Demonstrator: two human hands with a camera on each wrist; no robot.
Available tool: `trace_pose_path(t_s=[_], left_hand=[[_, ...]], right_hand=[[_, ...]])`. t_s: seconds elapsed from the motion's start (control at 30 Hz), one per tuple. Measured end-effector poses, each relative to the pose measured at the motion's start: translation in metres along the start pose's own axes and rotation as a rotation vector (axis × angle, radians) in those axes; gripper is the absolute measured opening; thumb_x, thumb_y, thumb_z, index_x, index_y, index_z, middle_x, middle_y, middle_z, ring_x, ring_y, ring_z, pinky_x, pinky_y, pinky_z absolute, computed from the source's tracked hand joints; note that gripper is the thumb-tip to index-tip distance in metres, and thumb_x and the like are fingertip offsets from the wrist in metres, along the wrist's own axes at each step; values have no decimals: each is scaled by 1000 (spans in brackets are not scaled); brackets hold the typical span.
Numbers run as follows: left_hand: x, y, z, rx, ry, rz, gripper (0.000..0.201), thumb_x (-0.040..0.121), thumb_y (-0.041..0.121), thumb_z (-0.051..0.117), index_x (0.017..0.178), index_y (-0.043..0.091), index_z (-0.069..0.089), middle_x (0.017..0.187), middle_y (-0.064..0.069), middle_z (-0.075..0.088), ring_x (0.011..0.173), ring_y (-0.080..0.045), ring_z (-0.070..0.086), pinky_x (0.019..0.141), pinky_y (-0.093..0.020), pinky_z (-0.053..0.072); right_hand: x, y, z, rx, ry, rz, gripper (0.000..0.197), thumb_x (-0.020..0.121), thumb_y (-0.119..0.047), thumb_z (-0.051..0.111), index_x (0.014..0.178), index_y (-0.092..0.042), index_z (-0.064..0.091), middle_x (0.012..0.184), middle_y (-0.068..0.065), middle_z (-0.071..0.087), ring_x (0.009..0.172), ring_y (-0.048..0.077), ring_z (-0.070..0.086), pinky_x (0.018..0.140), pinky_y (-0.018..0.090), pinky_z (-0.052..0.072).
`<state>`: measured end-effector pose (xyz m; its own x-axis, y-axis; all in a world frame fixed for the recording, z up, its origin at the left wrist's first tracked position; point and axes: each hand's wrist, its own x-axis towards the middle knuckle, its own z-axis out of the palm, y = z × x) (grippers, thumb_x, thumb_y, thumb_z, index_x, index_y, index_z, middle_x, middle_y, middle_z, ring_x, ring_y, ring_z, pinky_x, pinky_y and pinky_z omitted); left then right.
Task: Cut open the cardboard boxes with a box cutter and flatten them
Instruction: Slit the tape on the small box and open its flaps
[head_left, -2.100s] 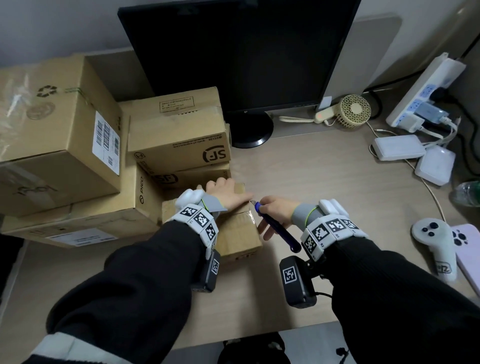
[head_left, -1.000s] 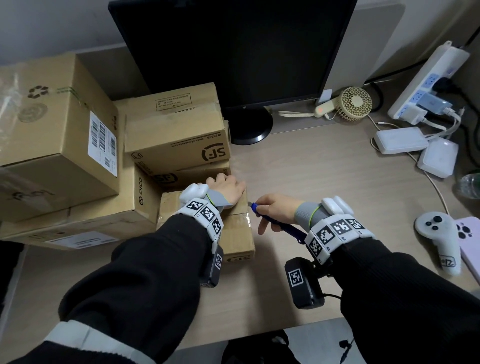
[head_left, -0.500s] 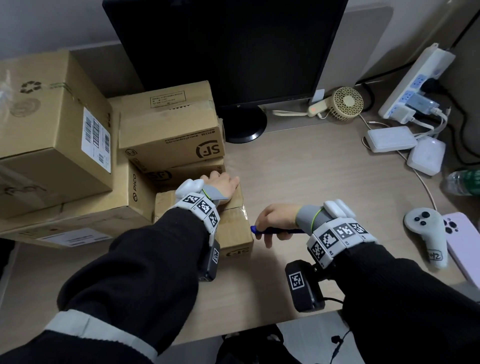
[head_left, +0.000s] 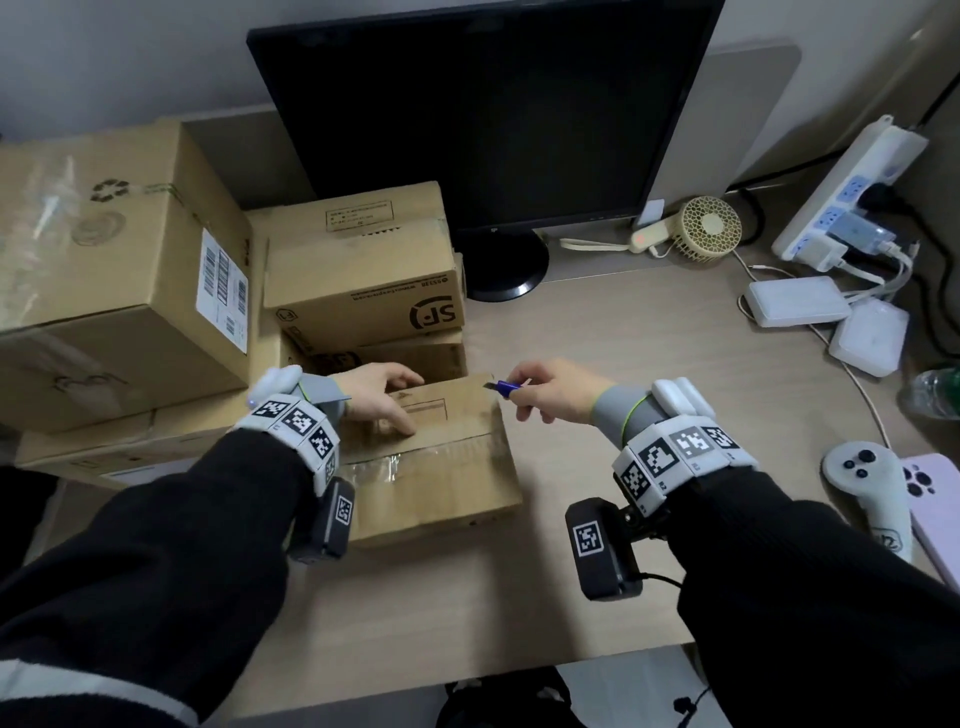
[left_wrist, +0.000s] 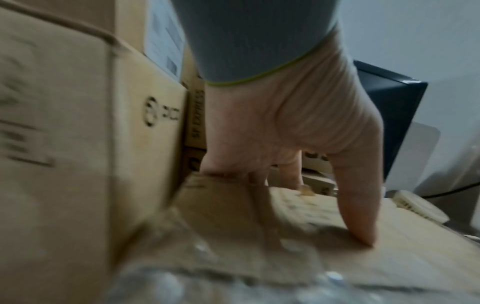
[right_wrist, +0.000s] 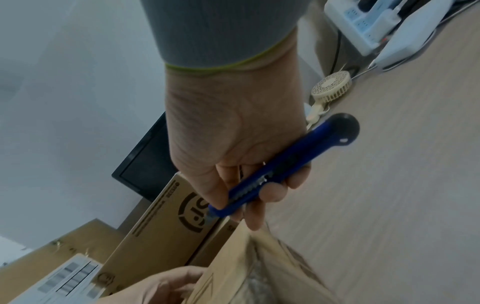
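Note:
A small taped cardboard box lies on the desk before me. My left hand holds it at the far edge, fingers hooked behind that edge and thumb pressed on the top panel. The left wrist view shows this left hand with the thumb straight down on the box. My right hand grips a blue box cutter, whose short blade points at the box's far right corner. In the right wrist view the cutter lies across the fingers of my right hand, just above the box.
Stacked boxes fill the left: a large box, an SF box and a flat box beneath. A monitor stands behind. A fan, power strip, controller and phone lie right.
My right hand has carried the cutter from beside the box's right side up to its far right corner. My left hand has shifted on the box top, thumb now spread across it.

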<state>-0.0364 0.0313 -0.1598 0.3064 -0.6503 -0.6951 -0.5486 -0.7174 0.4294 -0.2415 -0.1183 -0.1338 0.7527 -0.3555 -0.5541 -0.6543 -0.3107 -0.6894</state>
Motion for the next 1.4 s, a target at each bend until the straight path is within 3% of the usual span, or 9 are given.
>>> trace_pose_path(t_s=[0.1, 0.27, 0.43, 0.57, 0.77, 0.87, 0.97, 1.1, 1.4], left_hand=[[-7, -12, -1, -28, -37, -68, 63, 75, 32, 80, 130, 25, 51, 118, 1, 58, 104, -16, 56, 86, -27, 46], [-4, -10, 11, 30, 109, -32, 55, 69, 52, 78, 114, 28, 59, 106, 6, 61, 96, -11, 58, 80, -24, 45], [4, -10, 25, -231, 181, 140, 31, 76, 33, 79, 104, 26, 67, 100, 8, 64, 92, -7, 57, 73, -17, 43], [8, -22, 33, -307, 197, 139, 30, 75, 37, 79, 101, 30, 67, 108, 3, 66, 102, -13, 60, 90, -29, 50], [10, -24, 36, -359, 190, 146, 24, 78, 33, 76, 100, 31, 68, 102, 6, 66, 84, -8, 57, 64, -21, 46], [10, -24, 37, -380, 188, 149, 20, 79, 30, 75, 97, 34, 67, 99, 8, 65, 90, -10, 59, 73, -24, 49], [10, -25, 37, -376, 187, 161, 20, 78, 32, 77, 93, 35, 65, 99, 9, 64, 98, -12, 59, 85, -27, 49], [10, -25, 37, -415, 176, 177, 22, 71, 36, 78, 89, 37, 64, 95, 12, 64, 93, -11, 59, 80, -29, 51], [10, -26, 34, -495, 127, 161, 21, 79, 25, 77, 98, 29, 70, 93, 4, 68, 85, -10, 61, 74, -29, 55]], right_hand=[[4, -12, 11, -34, -47, -46, 8, 93, -18, 52, 96, -20, 60, 72, -5, 59, 60, 12, 48, 63, 25, 41], [16, -33, 33, -144, -183, -60, 17, 93, -21, 54, 104, -18, 66, 73, -6, 62, 56, 9, 49, 62, 19, 44], [22, -45, 48, -251, -254, -80, 19, 92, -19, 58, 106, -15, 70, 73, -6, 63, 54, 6, 54, 61, 15, 51], [25, -54, 55, -378, -282, -102, 21, 88, -24, 61, 103, -18, 74, 88, 4, 72, 66, 14, 58, 77, 30, 58], [26, -63, 59, -482, -272, -93, 19, 87, -28, 63, 98, -20, 76, 80, -4, 70, 64, 12, 61, 69, 24, 56], [24, -67, 61, -532, -248, -85, 19, 87, -30, 62, 94, -21, 77, 74, -6, 69, 54, 8, 58, 56, 18, 52], [24, -72, 66, -541, -227, -52, 20, 86, -29, 62, 94, -18, 77, 79, -4, 72, 57, 10, 60, 59, 21, 56], [24, -77, 72, -591, -189, -11, 24, 86, -28, 61, 98, -13, 76, 88, 0, 75, 64, 12, 63, 74, 29, 60], [20, -71, 61, -616, -201, 11, 23, 88, -24, 60, 103, -10, 72, 90, 1, 74, 63, 13, 60, 75, 26, 56]])
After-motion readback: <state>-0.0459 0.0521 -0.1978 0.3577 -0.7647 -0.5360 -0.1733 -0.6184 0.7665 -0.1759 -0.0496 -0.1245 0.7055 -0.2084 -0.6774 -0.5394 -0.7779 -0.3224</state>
